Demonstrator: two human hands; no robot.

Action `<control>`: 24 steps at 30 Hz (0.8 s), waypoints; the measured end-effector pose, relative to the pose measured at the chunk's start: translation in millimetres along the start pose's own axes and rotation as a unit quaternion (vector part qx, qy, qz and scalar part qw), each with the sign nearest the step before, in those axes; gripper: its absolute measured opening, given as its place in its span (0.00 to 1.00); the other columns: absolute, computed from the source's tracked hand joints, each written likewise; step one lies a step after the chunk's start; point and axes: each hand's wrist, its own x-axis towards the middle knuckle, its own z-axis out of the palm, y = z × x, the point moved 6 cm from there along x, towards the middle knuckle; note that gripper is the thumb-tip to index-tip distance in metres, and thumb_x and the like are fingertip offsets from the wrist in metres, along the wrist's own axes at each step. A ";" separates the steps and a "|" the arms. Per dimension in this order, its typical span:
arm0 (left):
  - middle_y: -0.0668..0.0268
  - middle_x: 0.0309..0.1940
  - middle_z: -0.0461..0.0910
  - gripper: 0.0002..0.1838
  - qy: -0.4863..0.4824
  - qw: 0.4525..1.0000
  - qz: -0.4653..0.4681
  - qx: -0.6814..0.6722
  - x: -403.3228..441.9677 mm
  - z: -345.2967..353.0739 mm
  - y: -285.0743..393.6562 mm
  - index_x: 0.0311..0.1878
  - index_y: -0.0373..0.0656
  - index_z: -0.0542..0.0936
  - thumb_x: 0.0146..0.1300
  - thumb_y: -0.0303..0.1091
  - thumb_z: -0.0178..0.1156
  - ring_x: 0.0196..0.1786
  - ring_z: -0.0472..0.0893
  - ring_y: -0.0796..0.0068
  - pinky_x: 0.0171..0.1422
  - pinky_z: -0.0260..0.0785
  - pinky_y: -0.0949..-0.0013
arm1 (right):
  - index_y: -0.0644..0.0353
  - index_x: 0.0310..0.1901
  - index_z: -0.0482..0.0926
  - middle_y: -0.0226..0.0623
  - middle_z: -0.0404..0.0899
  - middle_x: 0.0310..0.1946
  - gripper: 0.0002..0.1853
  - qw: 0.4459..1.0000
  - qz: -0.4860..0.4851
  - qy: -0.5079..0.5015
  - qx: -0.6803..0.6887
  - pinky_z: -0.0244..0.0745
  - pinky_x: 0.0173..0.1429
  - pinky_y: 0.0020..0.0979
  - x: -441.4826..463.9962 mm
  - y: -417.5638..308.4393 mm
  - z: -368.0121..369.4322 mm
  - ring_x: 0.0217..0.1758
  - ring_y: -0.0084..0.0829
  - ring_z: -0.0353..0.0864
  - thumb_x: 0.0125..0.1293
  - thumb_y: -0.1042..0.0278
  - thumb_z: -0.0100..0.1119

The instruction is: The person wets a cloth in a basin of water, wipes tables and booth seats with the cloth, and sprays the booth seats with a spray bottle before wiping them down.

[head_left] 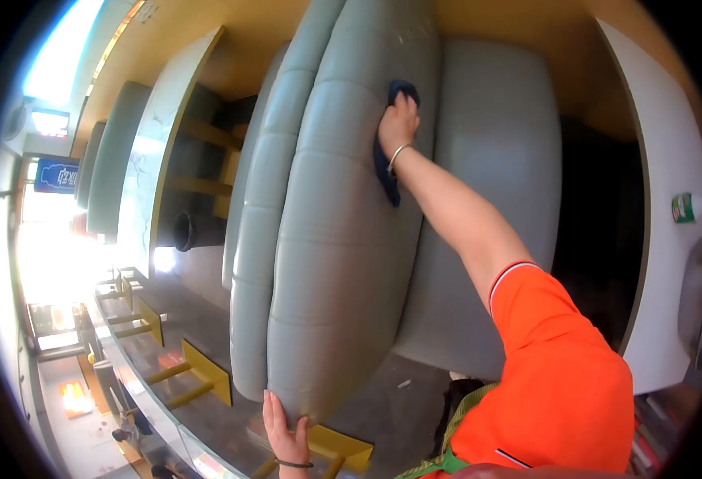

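Observation:
My right hand (400, 124), with a bracelet at the wrist, presses a dark blue cloth (391, 191) against the grey padded backrest (335, 215) of a bench. Its fingers are bent over the cloth, which hangs out past both sides of the hand. The grey seat cushion (495, 176) lies alongside, to the right in the view. At the lower end of the backrest rests my left hand (285, 435), holding nothing, fingers stretched and thumb apart; a dark band circles that wrist.
A white table (662, 160) at the right carries a green and white container (684, 207). Beyond the bench at the left stands a marble-topped table (147, 160). Yellow stands (203, 371) rise from the grey floor. A person (127, 431) is far off at the lower left.

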 end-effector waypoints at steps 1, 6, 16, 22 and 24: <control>0.47 0.63 0.58 0.41 0.000 1.000 -0.017 -0.006 1.1 -0.7 0.4 0.64 0.36 0.60 0.42 0.21 0.62 0.65 0.59 0.48 0.67 0.52 0.58 | 0.55 0.55 0.69 0.49 0.62 0.59 0.21 0.999 0.018 -0.014 -0.035 0.56 0.63 0.44 30.2 18.4 13.7 0.57 0.55 0.63 0.59 0.68 0.41; 0.46 0.63 0.59 0.42 -0.032 0.998 -0.035 0.047 5.4 -1.0 -8.0 0.64 0.36 0.60 0.40 0.22 0.64 0.64 0.62 0.49 0.66 0.55 0.58 | 0.59 0.55 0.69 0.48 0.64 0.59 0.20 0.990 0.105 -0.033 -0.084 0.58 0.62 0.44 120.7 48.1 45.1 0.61 0.44 0.63 0.61 0.68 0.41; 0.47 0.64 0.58 0.45 -0.039 0.991 -0.118 0.042 9.2 0.7 -4.1 0.65 0.38 0.59 0.38 0.19 0.64 0.66 0.59 0.52 0.68 0.54 0.63 | 0.40 0.33 0.77 0.21 0.72 0.45 0.08 0.778 -0.536 -0.255 0.208 0.52 0.62 0.43 -166.0 -119.3 -77.7 0.48 0.27 0.67 0.52 0.63 0.50; 0.48 0.64 0.58 0.47 -0.030 0.993 -0.106 0.048 7.0 0.9 -7.5 0.65 0.37 0.57 0.37 0.19 0.65 0.66 0.59 0.52 0.68 0.53 0.62 | 0.41 0.35 0.80 0.22 0.71 0.49 0.10 0.812 -0.538 -0.216 0.063 0.52 0.63 0.46 1.2 -134.0 -16.9 0.53 0.29 0.66 0.50 0.67 0.54; 0.48 0.64 0.57 0.47 -0.032 0.992 -0.111 0.050 9.2 0.4 -4.9 0.65 0.37 0.57 0.37 0.19 0.65 0.66 0.59 0.51 0.68 0.54 0.62 | 0.41 0.35 0.81 0.20 0.72 0.49 0.10 0.828 -0.532 -0.173 0.029 0.46 0.67 0.45 42.7 -134.4 -9.7 0.54 0.26 0.66 0.52 0.65 0.53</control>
